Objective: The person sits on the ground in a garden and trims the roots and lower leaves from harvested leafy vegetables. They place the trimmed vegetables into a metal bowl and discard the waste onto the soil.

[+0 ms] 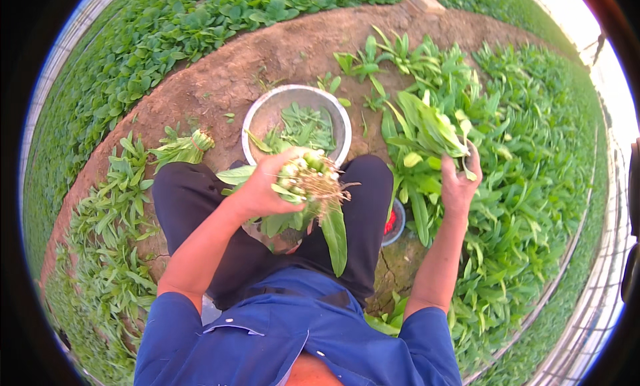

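Observation:
My left hand (267,182) grips a thick bunch of leafy greens (310,178) over my lap. Its pale stem ends and brown, stringy roots face right, and long leaves hang below. Off to the right, my right hand (461,183) holds a leafy green plant (425,121) by its base, the leaves pointing up and left. A thin dark curved edge shows by those fingers; I cannot tell what it is. Just beyond the left hand stands a round metal basin (265,113) with loose green leaves (307,126) in it.
Uprooted greens (520,196) lie heaped at the right, more (110,246) at the left. A tied bundle (192,147) rests beyond my left knee. Beside my right thigh is a blue-rimmed bowl (401,221) with something red inside. Growing crop (165,41) borders the bare soil (200,86).

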`<act>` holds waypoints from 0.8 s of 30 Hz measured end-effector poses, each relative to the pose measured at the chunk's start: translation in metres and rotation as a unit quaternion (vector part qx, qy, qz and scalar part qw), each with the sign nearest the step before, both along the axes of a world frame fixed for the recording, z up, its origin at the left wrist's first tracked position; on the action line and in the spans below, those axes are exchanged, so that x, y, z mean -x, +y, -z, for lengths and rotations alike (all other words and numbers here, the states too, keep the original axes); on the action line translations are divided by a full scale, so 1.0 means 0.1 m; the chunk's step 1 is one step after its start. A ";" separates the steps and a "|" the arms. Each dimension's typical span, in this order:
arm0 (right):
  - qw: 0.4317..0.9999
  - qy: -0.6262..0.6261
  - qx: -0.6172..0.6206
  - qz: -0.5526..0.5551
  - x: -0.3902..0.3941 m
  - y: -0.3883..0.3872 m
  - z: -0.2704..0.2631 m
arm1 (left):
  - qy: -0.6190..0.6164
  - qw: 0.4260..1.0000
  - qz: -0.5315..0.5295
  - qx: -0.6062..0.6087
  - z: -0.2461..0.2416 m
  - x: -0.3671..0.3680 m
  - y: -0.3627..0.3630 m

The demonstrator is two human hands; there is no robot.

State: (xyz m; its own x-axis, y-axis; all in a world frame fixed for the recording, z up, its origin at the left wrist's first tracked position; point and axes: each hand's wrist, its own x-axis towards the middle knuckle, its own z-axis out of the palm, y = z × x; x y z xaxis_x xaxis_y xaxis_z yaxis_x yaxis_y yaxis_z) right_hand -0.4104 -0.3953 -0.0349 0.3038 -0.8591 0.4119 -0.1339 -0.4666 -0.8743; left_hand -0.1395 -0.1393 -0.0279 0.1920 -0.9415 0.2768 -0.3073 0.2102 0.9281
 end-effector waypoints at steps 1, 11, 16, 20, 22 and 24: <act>0.999 -0.021 0.012 -0.039 -0.23 0.05 -0.09 | -0.039 0.999 0.002 0.002 -0.04 -0.02 -0.01; 0.935 -0.173 -0.172 -0.258 -1.61 1.06 -0.30 | -0.194 0.966 -0.173 -0.006 0.03 -0.10 0.03; 0.933 -0.169 -0.182 -0.262 -1.80 1.14 -0.16 | -0.187 0.960 -0.210 -0.012 0.19 -0.15 0.13; 0.942 -0.127 -0.184 -0.249 -1.87 1.13 -0.04 | -0.162 0.963 -0.210 -0.045 0.26 -0.24 0.17; 0.895 -0.211 -0.293 -0.263 -1.90 1.17 -0.02 | -0.173 0.966 -0.188 -0.047 0.26 -0.28 0.19; 0.844 -0.281 -0.366 -0.271 -1.94 1.16 0.01 | -0.221 0.953 -0.209 -0.002 0.34 -0.29 0.17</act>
